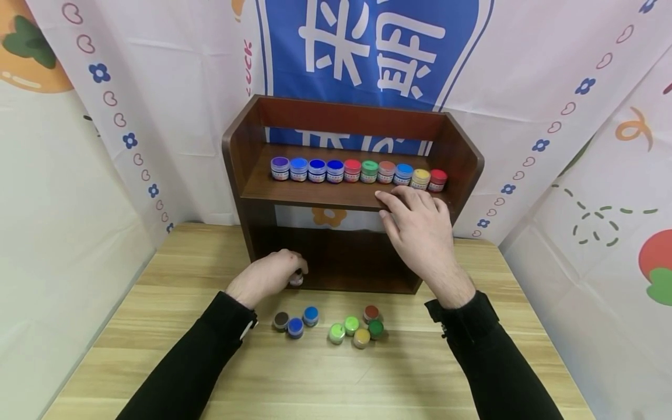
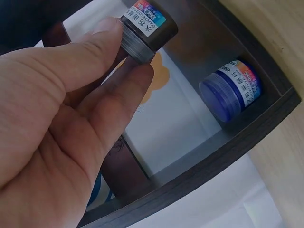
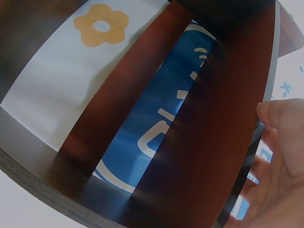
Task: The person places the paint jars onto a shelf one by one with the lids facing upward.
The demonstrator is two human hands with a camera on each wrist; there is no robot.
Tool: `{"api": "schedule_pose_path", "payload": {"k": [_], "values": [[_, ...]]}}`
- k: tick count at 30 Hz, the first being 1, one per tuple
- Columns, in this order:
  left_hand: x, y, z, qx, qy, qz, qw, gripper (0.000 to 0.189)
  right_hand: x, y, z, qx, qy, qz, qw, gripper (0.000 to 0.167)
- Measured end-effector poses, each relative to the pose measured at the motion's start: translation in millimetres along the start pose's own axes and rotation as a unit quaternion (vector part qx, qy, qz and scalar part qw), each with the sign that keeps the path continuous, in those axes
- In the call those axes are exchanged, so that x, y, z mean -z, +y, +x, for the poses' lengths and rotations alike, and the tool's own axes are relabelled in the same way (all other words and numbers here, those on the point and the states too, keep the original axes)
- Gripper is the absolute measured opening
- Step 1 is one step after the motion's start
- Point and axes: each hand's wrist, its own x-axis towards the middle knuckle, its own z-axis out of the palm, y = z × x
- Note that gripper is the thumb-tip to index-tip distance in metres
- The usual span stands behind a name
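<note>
Left wrist view: the person's left hand [image 2: 71, 104] pinches a dark brown gouache jar [image 2: 147, 31] between thumb and fingertips, gap narrowed to the jar's width. Grip sits by the ribbed cap end, probably so the base stays free and the label uncovered. The jar is at the front of the rack's lower tier; contact with the lower board [image 1: 352, 268] can't be told. Its long axis runs cap to base, cap toward the palm side, base toward that board; roughly upright, perhaps slightly tilted.

Just beyond, a purple-blue gouache jar [image 2: 232, 90] stands upright on the same board near the side panel [image 1: 244, 140], cap up.

The right hand [image 1: 420, 224] grips the front edge of the upper board [image 1: 315, 195], fingers over the top, thumb at the underside, no jar in it; likely steadying the rack.

Behind it, a row of ten paint jars [image 1: 352, 170] stands upright on the upper board, caps up, labels forward, seemingly so colours and labels read easily.

In front, on the wood-grain table [image 1: 430, 373]: three jars, dark and blue [image 1: 295, 327], grouped left; five jars, green, yellow, red-brown [image 1: 352, 325], grouped right, apparently within easy reach.
</note>
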Motion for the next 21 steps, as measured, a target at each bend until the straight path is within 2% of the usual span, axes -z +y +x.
{"api": "schedule_pose_path", "payload": {"k": [7, 14, 21], "values": [[2.6, -4.6, 9.4, 0.015, -0.005, -0.009, 0.9998, 0.026, 0.4, 0.1, -0.2, 0.001, 0.000, 0.002, 1.0000, 0.043], [2.7, -4.2, 14.6, 0.024, 0.000, 0.011, 0.9997, 0.026, 0.0, 0.3, -0.3, 0.002, 0.003, 0.002, 1.0000, 0.043], [-1.6, -6.9, 21.8, 0.039, -0.018, 0.035, 0.9985, 0.025, -0.8, 0.3, -0.4, 0.002, 0.005, 0.003, 1.0000, 0.043]]}}
